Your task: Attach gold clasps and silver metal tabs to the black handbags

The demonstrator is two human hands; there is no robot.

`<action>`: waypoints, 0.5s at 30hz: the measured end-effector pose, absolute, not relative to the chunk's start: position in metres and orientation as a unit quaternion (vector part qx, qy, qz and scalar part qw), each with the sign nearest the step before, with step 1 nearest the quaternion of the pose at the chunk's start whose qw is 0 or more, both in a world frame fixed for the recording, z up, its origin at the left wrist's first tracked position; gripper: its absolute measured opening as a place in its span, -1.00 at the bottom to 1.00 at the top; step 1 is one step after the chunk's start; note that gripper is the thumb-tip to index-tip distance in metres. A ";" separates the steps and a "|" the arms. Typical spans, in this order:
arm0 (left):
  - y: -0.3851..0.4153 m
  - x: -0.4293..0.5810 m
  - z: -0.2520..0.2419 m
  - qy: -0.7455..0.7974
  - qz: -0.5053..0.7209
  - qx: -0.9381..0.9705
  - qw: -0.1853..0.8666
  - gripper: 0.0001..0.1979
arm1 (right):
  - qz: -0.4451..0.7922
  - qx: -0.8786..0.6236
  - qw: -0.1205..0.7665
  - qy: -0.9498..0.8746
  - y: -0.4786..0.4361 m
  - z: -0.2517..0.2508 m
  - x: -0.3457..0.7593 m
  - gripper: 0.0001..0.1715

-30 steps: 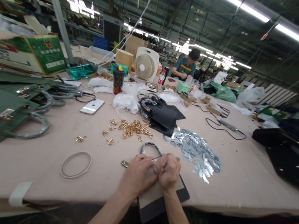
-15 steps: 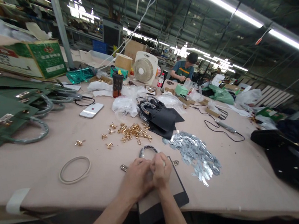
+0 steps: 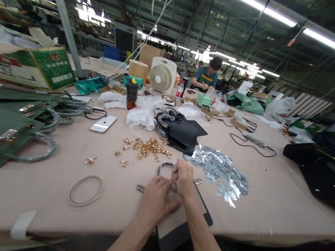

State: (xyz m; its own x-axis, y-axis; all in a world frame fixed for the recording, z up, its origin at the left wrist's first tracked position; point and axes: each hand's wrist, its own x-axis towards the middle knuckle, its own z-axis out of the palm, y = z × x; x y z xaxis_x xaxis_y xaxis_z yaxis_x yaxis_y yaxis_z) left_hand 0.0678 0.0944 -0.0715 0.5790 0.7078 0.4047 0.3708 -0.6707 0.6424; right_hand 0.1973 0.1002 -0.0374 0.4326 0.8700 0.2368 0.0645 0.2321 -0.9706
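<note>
A black bag panel with a beige backing lies at the table's near edge, with a plastic-wrapped handle at its top. Metal fittings stick out on both sides, one on the left and one on the right. My left hand rests on the panel, thumb stretched away from the fingers. Beside it, my right hand is closed near the foot of the handle; whatever is in its fingers is hidden. A heap of flat silver metal plates lies to the right of my hands.
Gold-coloured fittings are scattered beyond my hands, next to stacked black bag pieces. A coiled strip and a phone lie left. Green bags cover the far left. A corded tool lies right; a person works beyond the fan.
My right hand has drawn slightly up and right, away from the left. My left hand has flattened onto the panel, with its thumb extended.
</note>
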 end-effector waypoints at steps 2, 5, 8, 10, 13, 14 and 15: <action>0.094 0.068 -0.071 0.316 0.331 0.852 0.255 -0.62 | 0.280 -0.555 0.625 -0.472 0.095 -0.038 0.196 -0.45; 0.094 0.067 -0.070 0.319 0.320 0.852 0.263 -0.62 | 0.249 -0.565 0.594 -0.516 0.088 -0.039 0.194 -0.48; 0.094 0.067 -0.068 0.323 0.317 0.850 0.268 -0.61 | 0.280 -0.549 0.603 -0.507 0.083 -0.033 0.196 -0.48; 0.094 0.068 -0.067 0.325 0.320 0.849 0.266 -0.61 | 0.312 -0.513 0.638 -0.482 0.080 -0.023 0.198 -0.48; 0.093 0.069 -0.065 0.326 0.315 0.852 0.263 -0.65 | 0.316 -0.425 0.709 -0.466 0.073 -0.008 0.197 -0.49; 0.093 0.069 -0.065 0.326 0.314 0.852 0.264 -0.68 | 0.308 -0.402 0.723 -0.470 0.071 -0.007 0.195 -0.49; 0.093 0.069 -0.065 0.326 0.315 0.851 0.267 -0.70 | 0.302 -0.394 0.723 -0.481 0.070 -0.008 0.193 -0.48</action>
State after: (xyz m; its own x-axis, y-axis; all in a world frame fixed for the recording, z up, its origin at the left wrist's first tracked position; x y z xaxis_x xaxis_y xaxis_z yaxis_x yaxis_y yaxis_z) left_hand 0.0689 0.0931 -0.0649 0.5893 0.7221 0.3623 0.3862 -0.6457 0.6587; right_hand 0.1934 0.0696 -0.0083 0.3554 0.8154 0.4570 -0.0588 0.5075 -0.8596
